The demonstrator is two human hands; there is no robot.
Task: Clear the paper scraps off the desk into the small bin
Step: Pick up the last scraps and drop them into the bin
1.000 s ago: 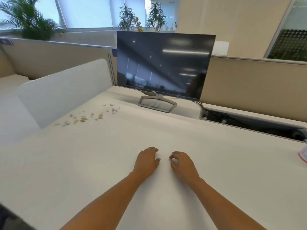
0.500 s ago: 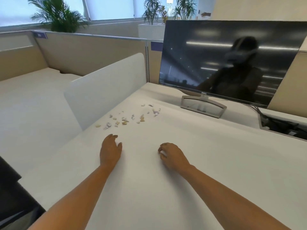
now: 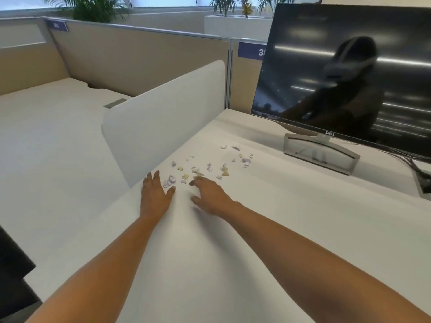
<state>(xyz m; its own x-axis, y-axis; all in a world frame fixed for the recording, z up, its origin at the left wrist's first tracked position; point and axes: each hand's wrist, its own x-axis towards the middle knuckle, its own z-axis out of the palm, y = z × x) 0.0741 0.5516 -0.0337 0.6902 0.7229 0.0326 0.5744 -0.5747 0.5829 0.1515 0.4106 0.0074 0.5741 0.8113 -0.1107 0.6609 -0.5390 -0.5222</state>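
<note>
Beige office partitions and potted green plants (image 3: 91,7) back a broad white desk (image 3: 268,241) bearing one dark flat monitor (image 3: 349,78) on a silver stand. One white rounded divider panel (image 3: 163,117) flanks its left edge. Roughly two dozen small torn paper scraps (image 3: 210,167), lilac, cream and white, lie scattered beside it. Two bare hands reach them: left hand (image 3: 155,197) flat, grip spread and empty; right hand (image 3: 211,194) loosely curled, fingertips touching the nearest scraps.
</note>
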